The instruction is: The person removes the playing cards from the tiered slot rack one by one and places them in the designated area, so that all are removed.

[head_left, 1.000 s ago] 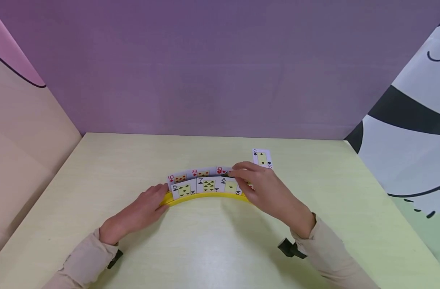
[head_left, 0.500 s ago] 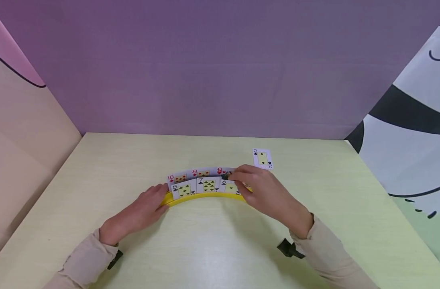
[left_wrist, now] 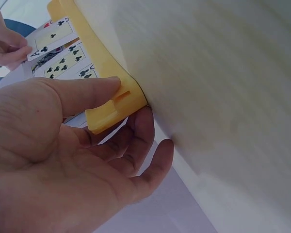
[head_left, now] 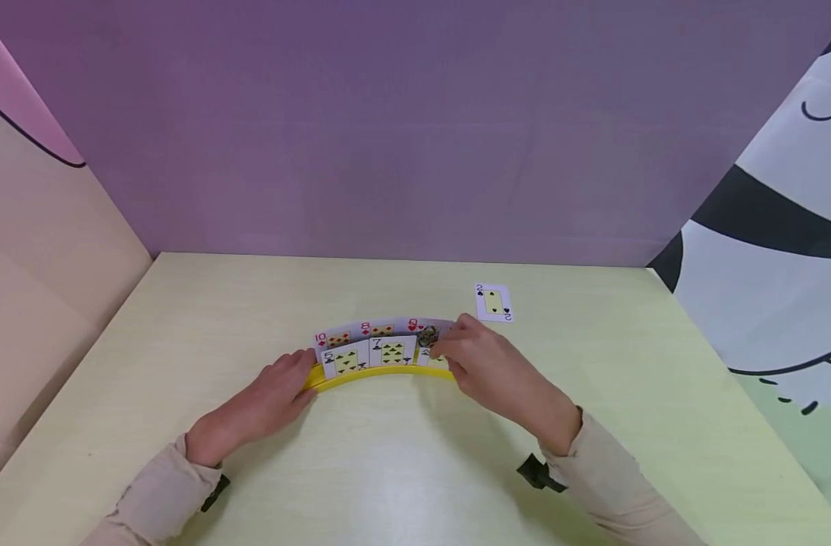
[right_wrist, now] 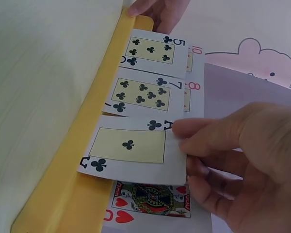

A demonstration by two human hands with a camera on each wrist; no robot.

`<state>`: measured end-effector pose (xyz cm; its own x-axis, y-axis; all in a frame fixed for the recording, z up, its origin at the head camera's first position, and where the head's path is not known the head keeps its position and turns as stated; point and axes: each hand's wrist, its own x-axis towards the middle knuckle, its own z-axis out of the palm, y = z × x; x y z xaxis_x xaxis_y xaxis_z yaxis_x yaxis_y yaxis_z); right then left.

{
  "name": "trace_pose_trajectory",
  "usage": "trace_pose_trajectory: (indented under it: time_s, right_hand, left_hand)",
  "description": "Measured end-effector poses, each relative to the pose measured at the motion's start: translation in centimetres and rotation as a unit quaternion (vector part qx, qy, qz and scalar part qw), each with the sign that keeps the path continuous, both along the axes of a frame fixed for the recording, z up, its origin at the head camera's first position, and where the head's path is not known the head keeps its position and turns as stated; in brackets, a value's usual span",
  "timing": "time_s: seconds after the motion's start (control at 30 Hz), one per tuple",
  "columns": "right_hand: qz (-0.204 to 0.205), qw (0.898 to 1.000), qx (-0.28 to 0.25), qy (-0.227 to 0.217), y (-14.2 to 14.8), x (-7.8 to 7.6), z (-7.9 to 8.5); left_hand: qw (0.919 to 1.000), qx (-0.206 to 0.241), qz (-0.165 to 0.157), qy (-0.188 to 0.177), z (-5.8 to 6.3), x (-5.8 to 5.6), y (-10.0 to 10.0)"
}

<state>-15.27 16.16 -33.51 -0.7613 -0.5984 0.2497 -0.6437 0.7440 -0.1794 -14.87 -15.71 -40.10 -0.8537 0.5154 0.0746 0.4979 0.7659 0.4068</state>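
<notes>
The right hand (head_left: 497, 368) pinches the ace of clubs (right_wrist: 128, 145) by its top edge, beside the seven of clubs (right_wrist: 141, 93) along the front edge of the yellow card holder (head_left: 381, 371); the left hand (head_left: 260, 400) grips the holder's left end. Seating the ace appears to be in hand, calling next for a straight downward press and release. The two of spades (head_left: 493, 302) lies toward the far edge of the worktop (head_left: 388, 470).

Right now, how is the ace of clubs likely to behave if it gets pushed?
The ace of clubs looks thin, so it is probably light. It appears nearly flat while the right hand pinches it, so it is likely springy, though a hard push could bow it. Pinched near its top edge, it may swivel if nudged sideways.
</notes>
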Motion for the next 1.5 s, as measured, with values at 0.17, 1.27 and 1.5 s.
trace_pose_trajectory:
  time_s: [0.17,1.27,1.5]
  right_hand:
    - [-0.017,0.999,0.029,0.039,-0.42,0.21,-0.22]
    - [-0.01,0.998,0.057,0.03,-0.56,0.13,-0.37]
    - [-0.01,0.999,0.039,0.022,-0.22,0.38,0.37]
  left_hand:
    - [1.0,-0.004,-0.003,0.008,-0.18,-0.04,-0.02]
    - [0.9999,0.002,-0.006,0.01,-0.16,-0.1,-0.11]
    - [0.9998,-0.001,-0.007,0.016,-0.15,-0.11,-0.06]
